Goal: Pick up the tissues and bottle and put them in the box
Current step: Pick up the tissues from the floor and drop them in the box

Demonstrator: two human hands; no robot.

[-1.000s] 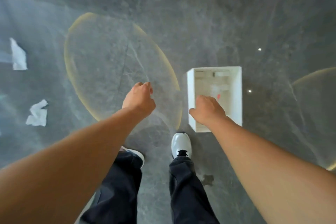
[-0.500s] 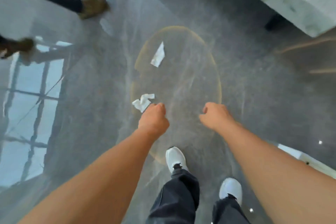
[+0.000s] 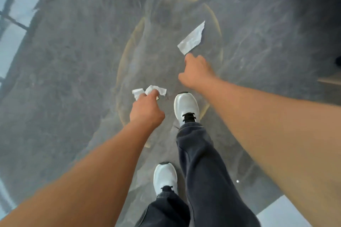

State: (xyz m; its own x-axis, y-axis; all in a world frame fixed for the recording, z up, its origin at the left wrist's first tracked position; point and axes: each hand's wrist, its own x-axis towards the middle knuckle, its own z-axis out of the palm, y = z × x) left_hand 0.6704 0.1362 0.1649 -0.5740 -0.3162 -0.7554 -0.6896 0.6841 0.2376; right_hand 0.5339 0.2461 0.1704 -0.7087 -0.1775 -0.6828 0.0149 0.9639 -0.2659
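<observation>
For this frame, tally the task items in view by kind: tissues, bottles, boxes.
Tissues: 2, a crumpled tissue at the left hand and a flat tissue just beyond the right hand
Bottles: 0
Boxes: 0
Total: 2

Soft daylight reflects off the glossy grey floor (image 3: 73, 79) at far left; far right falls dark, edges bend, motion blur throughout.

open floor (image 3: 73, 79) around tissues (image 3: 191, 39), shoe (image 3: 186, 106) near
</observation>
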